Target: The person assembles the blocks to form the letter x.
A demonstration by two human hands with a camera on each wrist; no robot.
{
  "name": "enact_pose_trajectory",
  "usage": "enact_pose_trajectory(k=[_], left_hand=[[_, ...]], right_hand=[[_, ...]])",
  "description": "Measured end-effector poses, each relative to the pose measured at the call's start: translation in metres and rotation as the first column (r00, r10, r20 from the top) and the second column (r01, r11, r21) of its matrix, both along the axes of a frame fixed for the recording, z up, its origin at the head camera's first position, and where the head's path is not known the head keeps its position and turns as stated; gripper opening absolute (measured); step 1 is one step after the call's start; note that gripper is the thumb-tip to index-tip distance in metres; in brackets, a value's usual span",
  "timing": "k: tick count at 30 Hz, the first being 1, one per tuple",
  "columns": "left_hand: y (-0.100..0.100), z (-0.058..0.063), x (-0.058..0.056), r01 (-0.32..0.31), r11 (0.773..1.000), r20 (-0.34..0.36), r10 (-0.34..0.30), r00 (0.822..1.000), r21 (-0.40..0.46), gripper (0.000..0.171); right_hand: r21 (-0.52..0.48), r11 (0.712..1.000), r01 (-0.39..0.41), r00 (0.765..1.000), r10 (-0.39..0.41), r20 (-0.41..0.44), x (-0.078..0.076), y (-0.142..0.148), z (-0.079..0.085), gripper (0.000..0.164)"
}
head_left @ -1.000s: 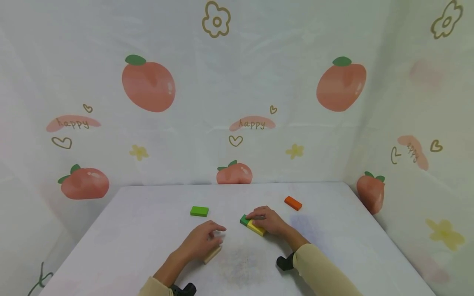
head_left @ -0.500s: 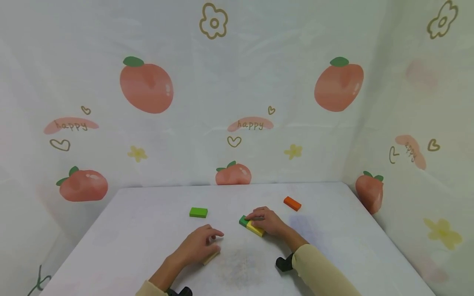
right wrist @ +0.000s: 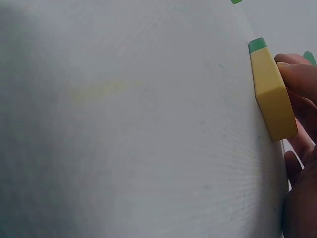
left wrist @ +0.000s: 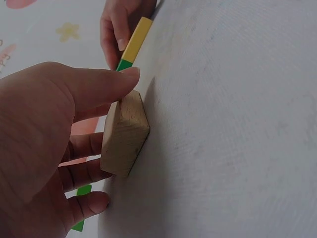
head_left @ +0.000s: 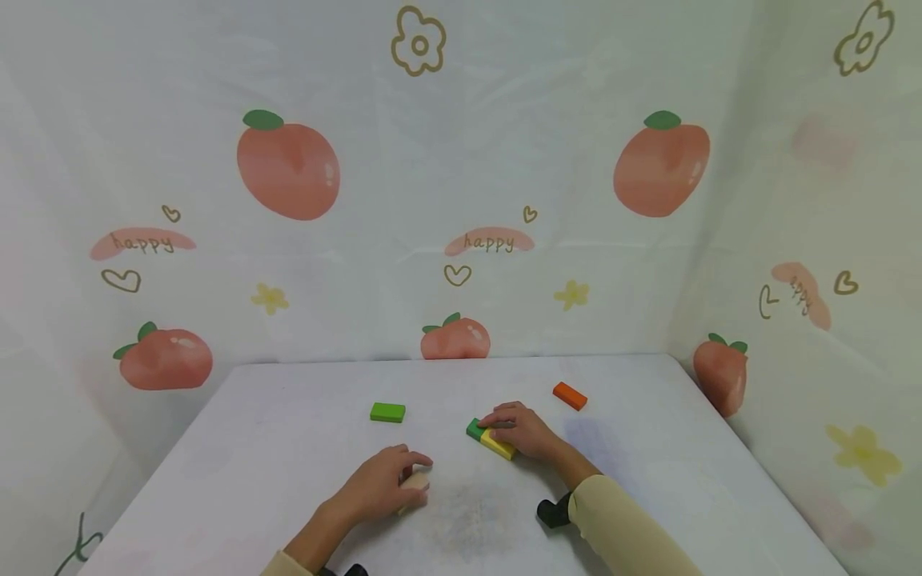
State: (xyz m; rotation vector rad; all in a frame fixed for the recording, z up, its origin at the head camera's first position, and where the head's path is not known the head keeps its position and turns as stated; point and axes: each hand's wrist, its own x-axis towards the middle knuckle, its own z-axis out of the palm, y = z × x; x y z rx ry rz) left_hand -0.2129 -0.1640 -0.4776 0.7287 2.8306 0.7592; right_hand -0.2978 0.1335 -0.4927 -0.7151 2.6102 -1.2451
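My left hand [head_left: 378, 486] holds a plain wooden block [left wrist: 126, 131] between thumb and fingers, low over the white table. In the left wrist view the thumb lies along its upper edge and the fingers are behind it. To the right, my right hand [head_left: 529, 432] has its thumb and fingertips on a yellow block [head_left: 499, 445] and a dark green block [head_left: 475, 430] lying end to end. Seen from the right wrist, the yellow block and the green end [right wrist: 257, 44] touch; part of the grip is hidden.
A light green block [head_left: 387, 413] lies at the back, left of centre. An orange block [head_left: 571, 396] is behind and right of my right hand. Printed cloth walls [head_left: 562, 96] stand behind and at the sides of the white table [head_left: 288, 416].
My left hand has shifted slightly toward me and closed its fingers and thumb on the wooden block, whose broad face now shows tilted. My right hand and the other blocks have stayed in place.
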Motion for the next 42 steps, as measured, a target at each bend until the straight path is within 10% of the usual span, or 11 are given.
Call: enact_pose_trajectory(k=[42], left_hand=[[0.0022,0.0102,-0.0005,0.045,0.999,0.0,-0.045,0.999,-0.005,0.039]], right_hand=[[0.0,1.0,0.03,0.999,-0.03,0.018,0.0007,-0.0008,-0.0008,0.024]])
